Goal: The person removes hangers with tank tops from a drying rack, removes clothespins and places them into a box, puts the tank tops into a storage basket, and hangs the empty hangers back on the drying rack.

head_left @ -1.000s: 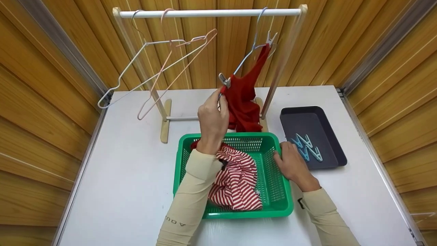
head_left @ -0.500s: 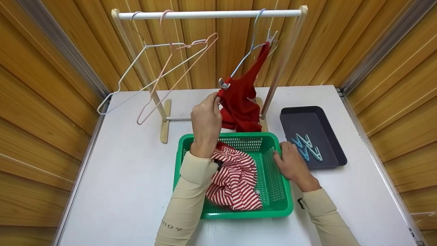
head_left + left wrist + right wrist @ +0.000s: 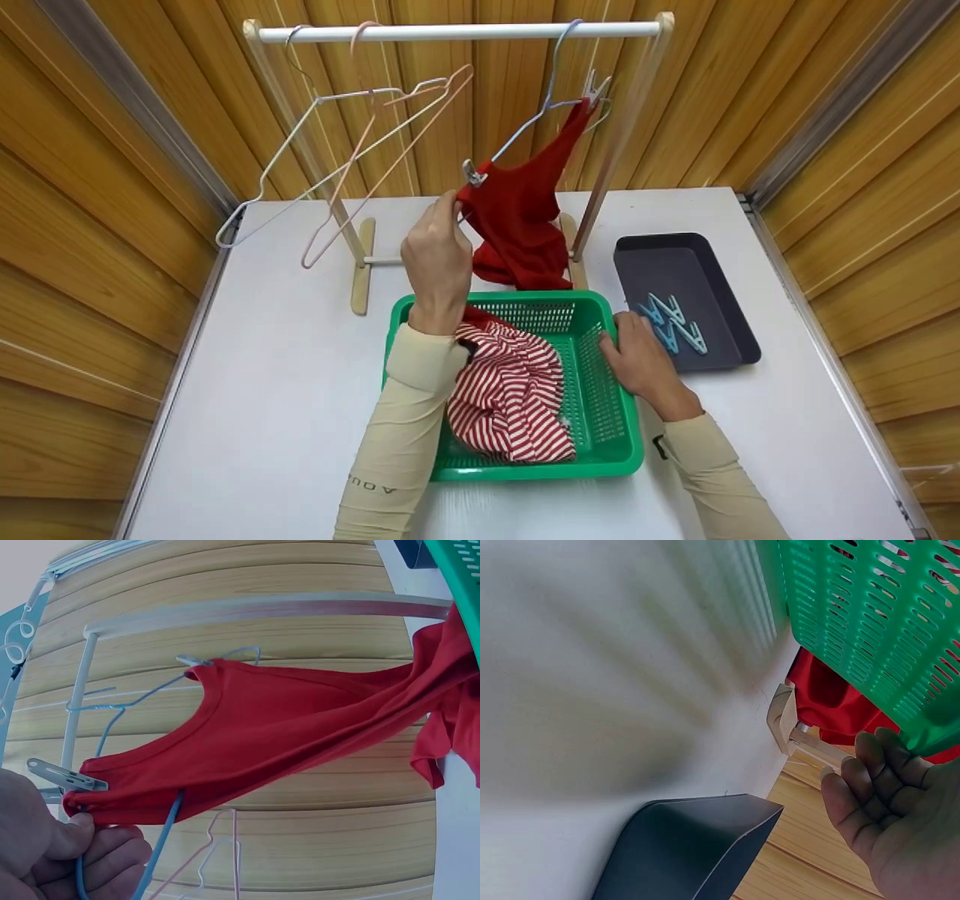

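Note:
A red tank top (image 3: 525, 195) hangs from a blue wire hanger (image 3: 517, 136), its shoulders clipped by a grey clothespin (image 3: 474, 174) and a second clothespin (image 3: 594, 90). My left hand (image 3: 439, 259) pinches the near shoulder strap, thumb on the cloth; in the left wrist view the blue hanger wire passes by its curled fingers (image 3: 112, 859). The hem trails down behind the green basket (image 3: 525, 471). At the basket's right rim my right hand (image 3: 645, 360) holds on, thumb inside and fingers outside. A red-and-white striped garment (image 3: 517, 390) lies in the basket.
A white and wooden clothes rack (image 3: 457, 32) stands behind the basket. From its left part hang a white hanger (image 3: 289, 142) and a pink hanger (image 3: 411, 150). On the right, a dark tray (image 3: 709, 300) holds several blue clothespins (image 3: 675, 322).
My left hand has moved left and slightly down, then up a little, drawing the near strap and hanger end leftward, so the tank top spreads wider. The right hand stays put.

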Action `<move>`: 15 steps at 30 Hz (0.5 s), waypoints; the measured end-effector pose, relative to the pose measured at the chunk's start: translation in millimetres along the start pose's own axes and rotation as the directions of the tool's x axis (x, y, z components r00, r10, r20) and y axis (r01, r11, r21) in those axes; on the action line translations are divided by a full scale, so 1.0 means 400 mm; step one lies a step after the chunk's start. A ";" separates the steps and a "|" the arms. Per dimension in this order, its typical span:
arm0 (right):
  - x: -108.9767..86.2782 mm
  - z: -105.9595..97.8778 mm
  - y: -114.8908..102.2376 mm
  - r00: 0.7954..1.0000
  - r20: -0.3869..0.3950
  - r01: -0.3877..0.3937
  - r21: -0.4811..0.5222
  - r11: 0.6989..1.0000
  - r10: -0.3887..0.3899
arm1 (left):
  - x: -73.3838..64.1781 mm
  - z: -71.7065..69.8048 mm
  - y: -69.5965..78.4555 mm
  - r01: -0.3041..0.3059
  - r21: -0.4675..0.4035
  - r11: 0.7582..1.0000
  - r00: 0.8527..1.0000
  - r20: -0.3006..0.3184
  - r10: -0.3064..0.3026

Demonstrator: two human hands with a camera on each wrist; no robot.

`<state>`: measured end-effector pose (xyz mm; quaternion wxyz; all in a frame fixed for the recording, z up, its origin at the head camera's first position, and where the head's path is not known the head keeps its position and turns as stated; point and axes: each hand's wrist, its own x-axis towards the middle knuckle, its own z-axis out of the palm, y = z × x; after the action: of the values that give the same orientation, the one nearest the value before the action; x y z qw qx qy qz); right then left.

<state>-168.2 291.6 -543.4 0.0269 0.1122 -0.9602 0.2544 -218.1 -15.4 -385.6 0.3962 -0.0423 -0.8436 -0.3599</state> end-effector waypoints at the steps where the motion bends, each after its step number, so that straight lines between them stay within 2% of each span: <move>1: 0.000 0.000 0.000 1.000 -0.001 0.002 -0.001 1.000 -0.002 | 0.003 -0.002 -0.004 -0.009 0.003 1.000 1.000 -0.017 0.009; 7: 0.000 0.000 0.001 1.000 -0.013 0.011 -0.004 1.000 -0.011 | 0.025 -0.018 -0.020 -0.052 -0.003 0.999 0.992 -0.117 0.052; 15: -0.001 0.002 0.001 1.000 -0.012 0.006 0.000 1.000 -0.006 | 0.037 -0.052 -0.051 -0.068 -0.017 0.998 0.981 -0.182 0.064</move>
<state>-167.8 291.7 -544.2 0.0336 0.1134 -0.9597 0.2548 -222.2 -46.9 -378.2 0.4825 -0.0419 -0.7981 -0.3585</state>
